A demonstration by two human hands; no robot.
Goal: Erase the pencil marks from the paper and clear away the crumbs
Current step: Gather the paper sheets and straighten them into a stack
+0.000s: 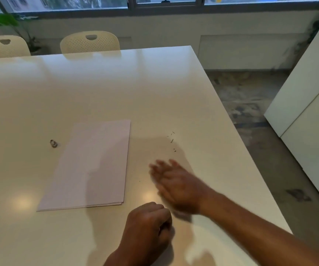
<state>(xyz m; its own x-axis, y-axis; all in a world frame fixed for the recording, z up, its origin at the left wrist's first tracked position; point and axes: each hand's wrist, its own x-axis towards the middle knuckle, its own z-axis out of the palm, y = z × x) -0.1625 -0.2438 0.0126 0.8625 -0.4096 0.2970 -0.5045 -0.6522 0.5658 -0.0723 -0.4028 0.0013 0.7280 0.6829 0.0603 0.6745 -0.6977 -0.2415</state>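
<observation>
Crumb-clearing step: right hand, fingers straight and blurred, sweeps the counter near crumbs; left hand clenched, contents hidden; next, brush crumbs off the edge.

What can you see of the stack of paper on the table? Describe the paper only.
The paper is a thin stack of pale, pinkish-white sheets lying flat on the white table, its edges slightly fanned at the near right corner. No pencil marks show on the top sheet, though the picture is soft. A shadow crosses its right part. Nothing rests on it and neither hand touches it.
</observation>
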